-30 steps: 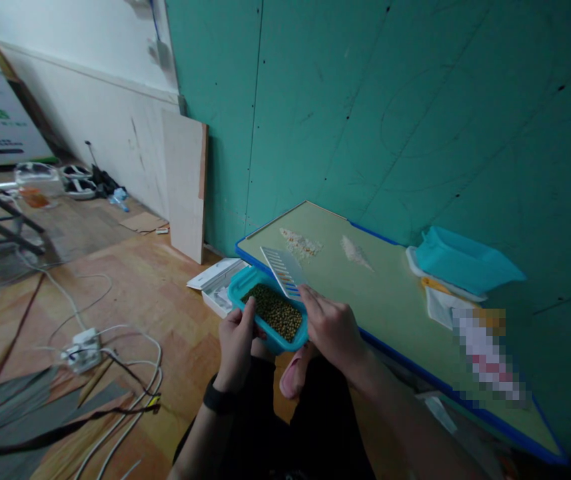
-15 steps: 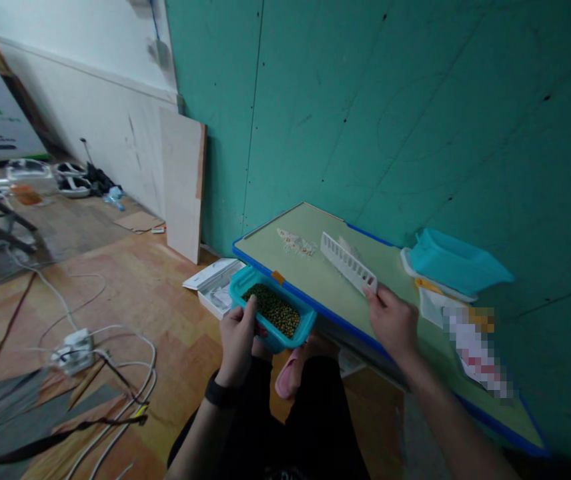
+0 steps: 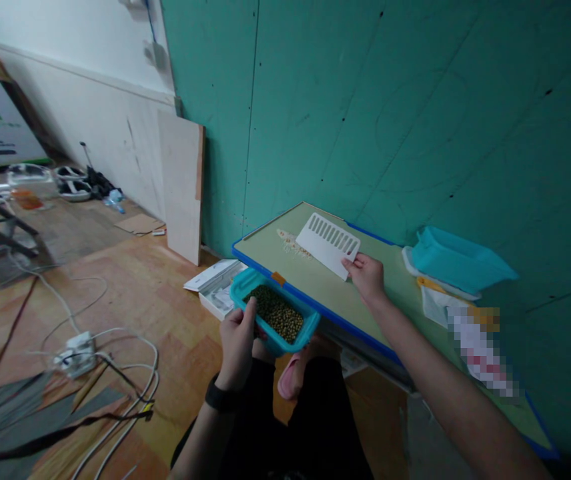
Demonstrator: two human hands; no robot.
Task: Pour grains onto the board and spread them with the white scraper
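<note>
My left hand (image 3: 238, 339) grips the near left rim of a turquoise plastic tub (image 3: 310, 329), held just off the table's front edge. Green beans (image 3: 276, 312) cover its bottom. Between the thumb and fingers of my right hand (image 3: 366, 277) is a flat white slotted scraper (image 3: 326, 253), tilted over the green tabletop (image 3: 310, 287). Part of a small spread of pale grains and bits (image 3: 288, 241) shows beyond the scraper's left end; the scraper hides the rest.
On the table's right stand another turquoise tub (image 3: 460, 260), an orange-and-white item (image 3: 435, 297) and a blurred-out packet (image 3: 483, 357). An open white box (image 3: 218, 290) sits below the table's left end. Cables and a power strip (image 3: 76, 353) lie on the floor.
My right hand has moved left and up, carrying the scraper toward the pale grains. The scraper has turned from edge-on to showing its broad face. The left hand and tub have barely shifted.
</note>
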